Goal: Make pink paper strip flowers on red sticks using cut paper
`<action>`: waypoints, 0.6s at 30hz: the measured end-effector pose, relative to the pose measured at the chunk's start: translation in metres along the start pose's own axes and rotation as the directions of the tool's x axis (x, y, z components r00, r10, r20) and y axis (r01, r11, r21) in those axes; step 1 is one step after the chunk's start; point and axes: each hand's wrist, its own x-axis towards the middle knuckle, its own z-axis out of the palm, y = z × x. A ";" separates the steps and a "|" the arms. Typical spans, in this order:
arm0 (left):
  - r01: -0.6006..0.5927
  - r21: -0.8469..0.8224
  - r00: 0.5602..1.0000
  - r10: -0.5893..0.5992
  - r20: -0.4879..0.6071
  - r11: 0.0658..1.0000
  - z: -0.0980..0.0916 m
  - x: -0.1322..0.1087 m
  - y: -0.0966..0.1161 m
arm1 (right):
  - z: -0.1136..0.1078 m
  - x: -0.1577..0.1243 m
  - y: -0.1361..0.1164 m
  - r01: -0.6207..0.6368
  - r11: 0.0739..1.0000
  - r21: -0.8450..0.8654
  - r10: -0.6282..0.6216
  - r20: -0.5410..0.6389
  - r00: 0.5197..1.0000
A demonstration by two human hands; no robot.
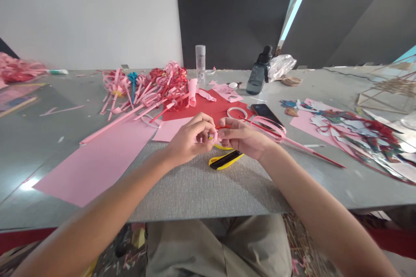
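My left hand (192,137) and my right hand (244,139) meet above the front middle of the table. A small curled pink paper strip (215,136) is pinched in my left fingertips. My right thumb and fingers close on a thin red strip or stick (223,127), partly hidden by the hand. Just below the hands lies a yellow-and-black utility knife (226,159). Beyond my right hand is a pink looped paper flower piece (269,124) on a red-and-pink stick (313,151). Red paper (208,107) lies behind my hands.
Pink paper (97,162) and a heap of pink and red paper flowers (152,88) are on the left. A tape roll (237,113), a phone (267,114), a clear bottle (200,64) and a dark-capped bottle (258,73) stand or lie behind. Cutouts (351,125) cover the right.
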 end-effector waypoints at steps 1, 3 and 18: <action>-0.001 0.007 1.000 0.001 0.006 1.000 0.000 0.000 -0.001 | 0.000 0.000 0.000 -0.002 1.000 -0.004 0.002 0.000 1.000; -0.006 0.018 1.000 0.006 0.012 1.000 -0.001 -0.001 -0.003 | 0.000 0.000 -0.001 -0.001 1.000 -0.022 0.001 -0.008 1.000; 0.037 0.160 0.997 -0.047 0.060 0.986 -0.019 -0.002 -0.016 | -0.072 0.026 0.013 -0.072 0.586 -0.807 -0.487 -0.422 0.765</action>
